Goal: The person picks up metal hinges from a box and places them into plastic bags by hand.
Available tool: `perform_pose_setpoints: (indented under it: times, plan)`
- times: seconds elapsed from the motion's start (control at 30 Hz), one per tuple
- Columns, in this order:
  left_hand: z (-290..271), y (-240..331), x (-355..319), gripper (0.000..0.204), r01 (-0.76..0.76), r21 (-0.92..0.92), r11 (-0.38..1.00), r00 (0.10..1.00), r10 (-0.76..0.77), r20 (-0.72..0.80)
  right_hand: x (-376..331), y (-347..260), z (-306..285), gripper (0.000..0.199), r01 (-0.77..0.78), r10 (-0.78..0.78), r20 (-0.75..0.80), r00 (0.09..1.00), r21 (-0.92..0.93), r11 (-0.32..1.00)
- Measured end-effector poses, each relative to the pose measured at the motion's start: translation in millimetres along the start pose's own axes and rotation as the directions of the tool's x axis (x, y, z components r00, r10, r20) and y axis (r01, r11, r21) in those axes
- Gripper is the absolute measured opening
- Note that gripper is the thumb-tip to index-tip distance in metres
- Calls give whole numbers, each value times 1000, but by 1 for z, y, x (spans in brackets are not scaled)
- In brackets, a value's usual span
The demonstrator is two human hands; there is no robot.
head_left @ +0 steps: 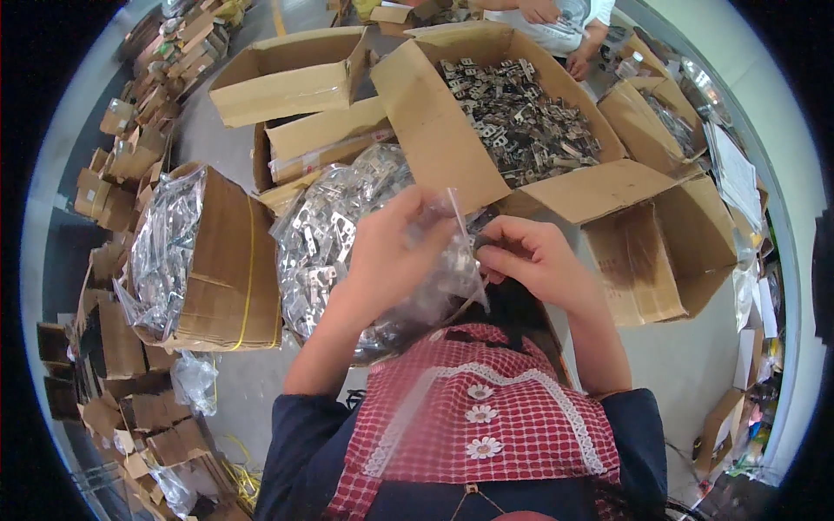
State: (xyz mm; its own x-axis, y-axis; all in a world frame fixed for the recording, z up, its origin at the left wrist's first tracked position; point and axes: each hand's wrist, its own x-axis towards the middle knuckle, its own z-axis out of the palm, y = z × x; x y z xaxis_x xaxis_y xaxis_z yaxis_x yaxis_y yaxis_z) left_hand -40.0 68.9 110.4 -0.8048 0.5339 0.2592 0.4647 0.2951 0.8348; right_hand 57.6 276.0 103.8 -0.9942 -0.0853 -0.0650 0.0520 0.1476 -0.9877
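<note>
My left hand [395,247] is closed on a clear plastic zip bag [458,265], holding it up in front of my chest. The bag's long edge faces my right hand [539,260]. Those right fingers are pinched together at that edge, around something small and dark that I cannot make out. Below and behind my left hand, a lined carton holds many shiny metal parts [311,239], flat pieces with holes. Beyond both hands stands a large open carton [447,122] with a heap of darker metal pieces [530,117].
At left stands a carton [228,269] with bagged silvery parts. An open carton [634,260] is on the right, an empty-looking one [287,78] at the far left. Another person's hand [578,65] shows at the far side. Stacked boxes [122,195] line the left.
</note>
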Motion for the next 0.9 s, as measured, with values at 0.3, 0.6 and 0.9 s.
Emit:
perform_pose_setpoints:
  times: [0.3,0.6,0.9]
  plan:
    - [-8,5,-7,24,76,-53,996,996,-73,55,1,-14,6,16,99,-88,52,995,-265,959]
    - [-7,11,-15,28,-282,604,746,871,463,-164,6,4,8,20,-37,39,5,999,-238,971]
    - [3,3,-36,30,151,4,988,925,-143,351,2,3,31,18,-34,-3,159,987,226,973]
